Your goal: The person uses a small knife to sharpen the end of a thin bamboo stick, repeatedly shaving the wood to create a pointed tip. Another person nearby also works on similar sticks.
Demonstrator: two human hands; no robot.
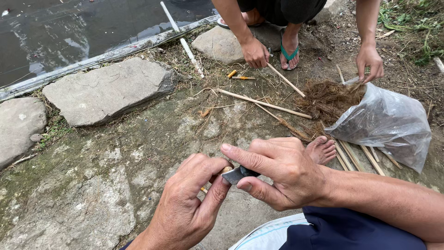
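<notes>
The left hand [185, 208] and the right hand [277, 173] meet at the bottom centre of the view, above the stone ground [92, 185]. The left hand is clamped on a short stick piece [225, 171], of which only the tan end shows between thumb and fingers. The right hand is clamped on a dark knife blade [239, 174], whose tip touches that stick piece. One bare foot [321, 149] rests on the ground just beyond the right hand.

Container: one clear plastic bag [388, 125] lies to the right, mouth open toward the far side. It holds a dark mass, not identifiable through the film. A heap of brown fibrous roots [326, 99] lies at its mouth.

Several thin bamboo sticks [263, 104] lie across the ground; more lie under the bag. An exact count cannot be given.

Farther off, a second person's hand [255, 53] grips one stick [286, 81]; the other hand [370, 62] touches the bag mouth. One foot wears a green sandal [289, 53]. Three flat stones [106, 90] border the edge. One white pipe [182, 39] crosses a metal rail [92, 60] before dark water [69, 28].
</notes>
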